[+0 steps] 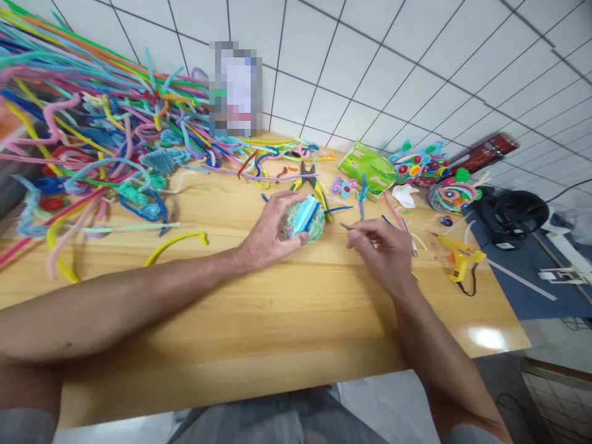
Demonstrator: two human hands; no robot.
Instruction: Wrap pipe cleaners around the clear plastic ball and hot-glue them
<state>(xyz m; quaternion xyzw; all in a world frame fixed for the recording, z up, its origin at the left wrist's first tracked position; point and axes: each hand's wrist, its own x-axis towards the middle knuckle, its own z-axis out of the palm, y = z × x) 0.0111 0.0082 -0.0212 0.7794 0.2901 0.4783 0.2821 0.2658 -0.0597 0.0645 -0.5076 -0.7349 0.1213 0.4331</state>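
Note:
My left hand (272, 231) is closed around a round craft piece (311, 217) with green, speckled sides and light and dark blue strips across its face. Thumb and fingers grip its left side and hide part of it. To the right, apart from the piece, my right hand (382, 250) is closed in a pinch on a thin dark stick-like thing (345, 227), too small and blurred to name. Pliers (309, 179) with yellow handles lie just behind the round piece. A short blue pipe cleaner (338, 209) is beside it.
Many coloured pipe cleaners (106, 142) heap up at the left and back. A green packet (367, 166) and several animal-like craft heads (453, 194) stand at the back right. A yellow glue gun (460, 259) lies near the wooden table's (259, 345) right edge. Behind rises a tiled wall (324, 68).

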